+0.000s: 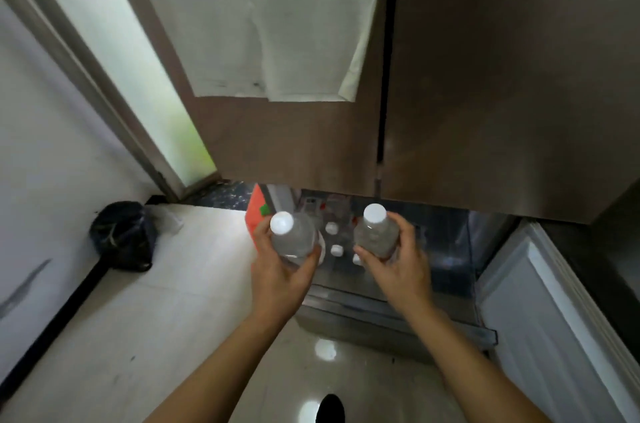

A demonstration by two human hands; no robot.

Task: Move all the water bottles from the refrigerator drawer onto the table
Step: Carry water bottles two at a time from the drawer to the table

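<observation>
1. The left hand (pixel 282 270) is wrapped round one water bottle (pixel 292 239), and the right hand (pixel 394 261) round a second bottle (pixel 375 235). Both grips are closed on the clear bodies below the white caps, with the bottles upright above the open refrigerator drawer (pixel 398 315). Neither hand is free, so a slip on one side could not be caught by the other.

2. The bottles look smooth and may be damp from the cold. A grip that sits only on fingertips could let one slide down and drop into the drawer or onto the tiled floor (pixel 156 336).

3. More bottles remain in the drawer; at least three white caps (pixel 331 227) show between the hands. A dropped bottle could knock these over.

4. The closed upper doors (pixel 311 145) overhang the drawer just above the caps. Lifting straight up could bump a cap against their lower edge.

5. The drawer stands pulled out at leg height, and the table is not in view. Turning away could catch a shin on the drawer front.

6. An orange carton (pixel 256 214) sits at the drawer's left edge, close to the left hand, and could be nudged.
</observation>
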